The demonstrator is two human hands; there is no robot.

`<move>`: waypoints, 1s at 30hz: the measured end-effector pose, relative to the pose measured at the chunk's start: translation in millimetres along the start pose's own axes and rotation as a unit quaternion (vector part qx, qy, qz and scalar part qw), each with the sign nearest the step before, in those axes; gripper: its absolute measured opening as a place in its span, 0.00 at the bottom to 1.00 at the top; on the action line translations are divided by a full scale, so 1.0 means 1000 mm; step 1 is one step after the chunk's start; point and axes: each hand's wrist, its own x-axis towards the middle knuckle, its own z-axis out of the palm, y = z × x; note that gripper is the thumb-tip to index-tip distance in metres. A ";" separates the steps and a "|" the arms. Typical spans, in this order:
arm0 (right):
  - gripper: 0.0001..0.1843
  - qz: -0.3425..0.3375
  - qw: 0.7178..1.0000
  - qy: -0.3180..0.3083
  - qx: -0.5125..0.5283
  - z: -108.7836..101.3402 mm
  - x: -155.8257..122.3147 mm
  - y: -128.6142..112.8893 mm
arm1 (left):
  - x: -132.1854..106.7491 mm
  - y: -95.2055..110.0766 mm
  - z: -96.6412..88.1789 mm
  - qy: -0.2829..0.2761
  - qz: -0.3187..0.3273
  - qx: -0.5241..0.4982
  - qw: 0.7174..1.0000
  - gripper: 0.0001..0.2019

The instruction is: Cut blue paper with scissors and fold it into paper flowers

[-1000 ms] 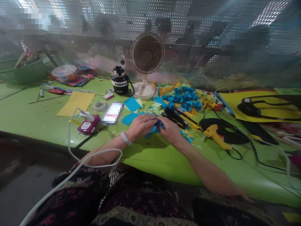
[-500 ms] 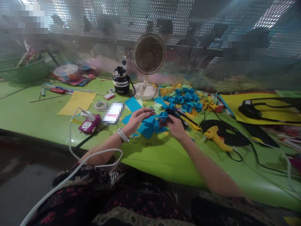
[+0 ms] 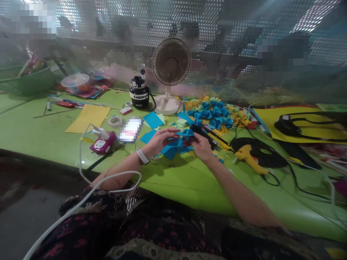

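A small blue paper flower (image 3: 185, 133) is held up just above the table, between my two hands. My right hand (image 3: 202, 145) pinches its right side with thumb and fingers. The fingertips of my left hand (image 3: 162, 140), which has a white band at the wrist, are closed at its left edge. Beneath the hands lie blue paper pieces (image 3: 170, 151), partly covered by the fingers. Behind them is a heap of blue paper flowers (image 3: 214, 113), with yellow and pale green ones around it. A black-and-yellow tool (image 3: 219, 140) rests beside my right hand.
A yellow glue gun (image 3: 251, 159) lies on a black round mat (image 3: 273, 157) at the right. A fan (image 3: 171, 65) and a black bottle (image 3: 139, 95) stand at the back. Left are a phone (image 3: 130, 130), tape roll (image 3: 116, 121), purple socket block (image 3: 101, 144) and white cable (image 3: 81, 159).
My left hand has shifted slightly right and its fingers have closed in toward the flower. The blue flower has turned a little between the hands; my right hand keeps hold of it.
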 end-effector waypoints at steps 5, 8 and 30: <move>0.14 -0.014 1.000 0.003 -0.012 0.000 -0.001 0.001 | -0.001 0.001 0.002 0.011 0.000 -0.004 1.000 0.10; 0.14 -0.020 1.000 0.004 -0.015 0.000 -0.001 0.000 | -0.001 0.001 0.002 0.016 -0.005 -0.006 1.000 0.09; 0.21 -0.198 0.952 -0.003 -0.231 -0.003 -0.006 0.011 | -0.003 -0.006 -0.005 -0.025 0.023 0.119 0.992 0.14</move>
